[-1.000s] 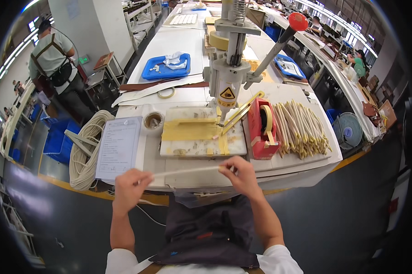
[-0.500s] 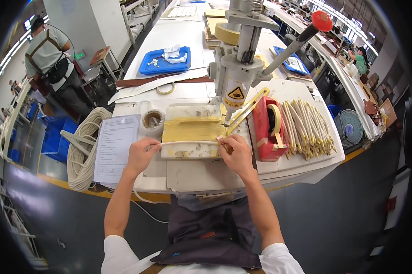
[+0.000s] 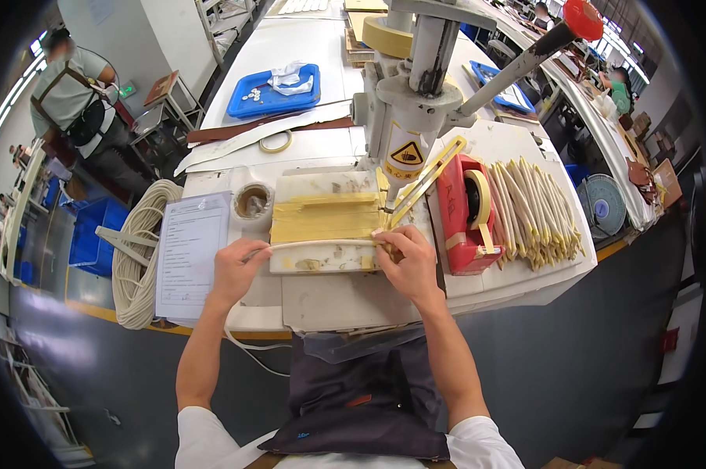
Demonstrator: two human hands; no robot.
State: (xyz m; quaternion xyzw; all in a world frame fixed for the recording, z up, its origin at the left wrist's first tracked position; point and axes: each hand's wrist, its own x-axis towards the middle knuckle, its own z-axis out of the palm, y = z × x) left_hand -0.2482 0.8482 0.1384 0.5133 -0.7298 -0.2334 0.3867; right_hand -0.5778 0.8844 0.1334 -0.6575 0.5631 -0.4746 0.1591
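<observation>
A short length of white cord is stretched between my two hands, along the front of a yellow-taped block. My left hand pinches its left end. The right end is in the closed fingers of my right hand, just below the tip of a grey hand press with a red-knobbed lever. My right fingers cover that end of the cord. A yellow ruler-like strip slants beside the press.
Right of the press stand a red tape dispenser and a heap of cut cords. To the left are a tape roll, a printed sheet and a coil of cord. Farther back sits a blue tray.
The view has shifted slightly, so the bench and press appear moved. Both hands keep hold of the cord in nearly the same place, along the front of the block.
</observation>
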